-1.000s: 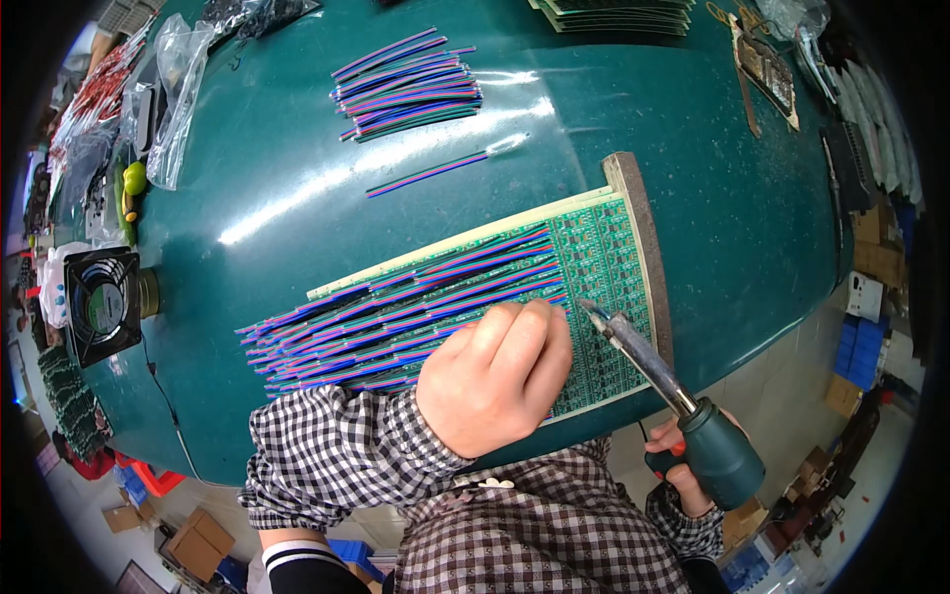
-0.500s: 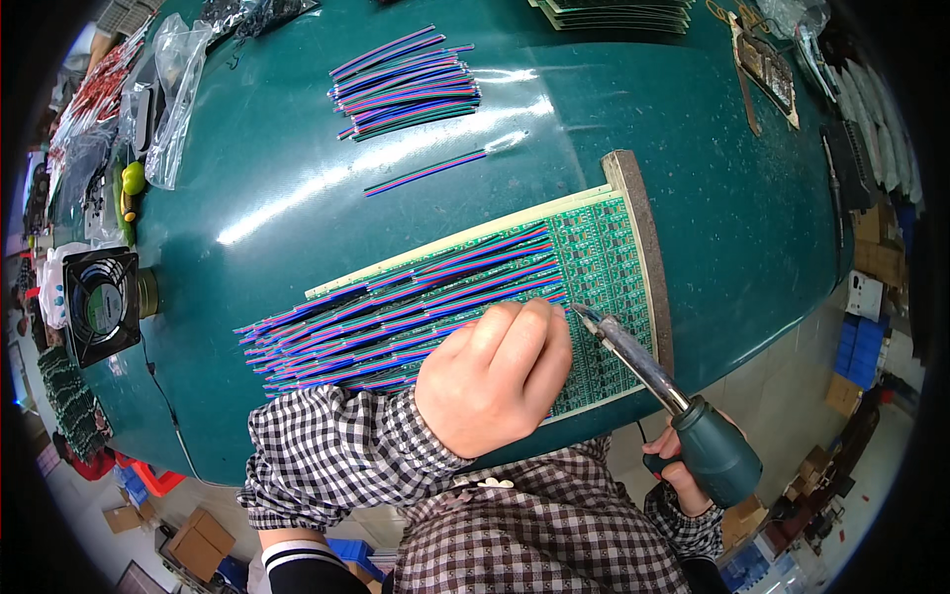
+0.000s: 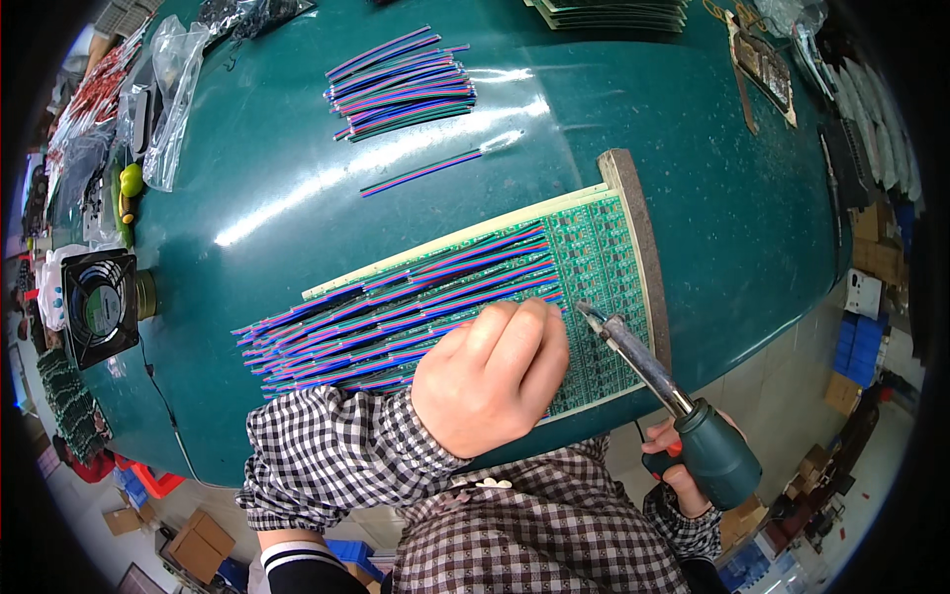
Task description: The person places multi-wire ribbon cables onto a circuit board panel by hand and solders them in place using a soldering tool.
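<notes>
My left hand is closed in a pinch over the circuit board panel. A striped ribbon wire shows at its fingertips; the undersides of the fingers are hidden. My right hand is wrapped round the dark green handle of a soldering gun, which has a feed trigger under it. The gun's metal tip points up and left, just above the panel, a little right of my left fingertips. Rows of striped wires stretch leftward from the panel, partly covered by my left hand and sleeve.
A dark bar borders the panel's right end. Beyond lie a bundle of striped wires and a separate wire group. A black fan stands at left. Stacked boards and a worn metal piece are at the far side.
The soldering gun's tip has drawn slightly right, away from my left fingertips. My left hand keeps its place on the panel; the whole view has shifted a little.
</notes>
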A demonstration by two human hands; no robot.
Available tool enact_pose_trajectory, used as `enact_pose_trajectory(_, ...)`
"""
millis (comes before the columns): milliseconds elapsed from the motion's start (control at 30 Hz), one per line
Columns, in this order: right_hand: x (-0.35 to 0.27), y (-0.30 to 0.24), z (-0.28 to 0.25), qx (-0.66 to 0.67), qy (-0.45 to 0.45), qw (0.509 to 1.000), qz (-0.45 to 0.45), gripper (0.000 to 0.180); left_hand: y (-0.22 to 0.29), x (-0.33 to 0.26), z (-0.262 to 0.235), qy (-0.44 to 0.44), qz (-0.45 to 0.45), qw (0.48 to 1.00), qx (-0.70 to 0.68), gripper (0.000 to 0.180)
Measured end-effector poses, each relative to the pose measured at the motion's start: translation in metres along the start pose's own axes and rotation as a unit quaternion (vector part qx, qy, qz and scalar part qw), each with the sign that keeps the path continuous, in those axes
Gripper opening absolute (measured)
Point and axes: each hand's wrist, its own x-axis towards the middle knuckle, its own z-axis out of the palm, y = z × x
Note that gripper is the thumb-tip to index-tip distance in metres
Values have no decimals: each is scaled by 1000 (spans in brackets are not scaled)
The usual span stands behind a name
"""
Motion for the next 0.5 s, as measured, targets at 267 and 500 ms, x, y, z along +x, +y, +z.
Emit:
enact_pose_trajectory(267, -7, -1, -8, 8, -28, 997, 66, 39, 0, 0, 0, 3, 0, 1000, 1, 30)
enact_pose_trajectory(500, -7, 1, -5, 11, -23, 997, 70, 42, 0, -1, 1, 11, 3, 1000, 12, 32)
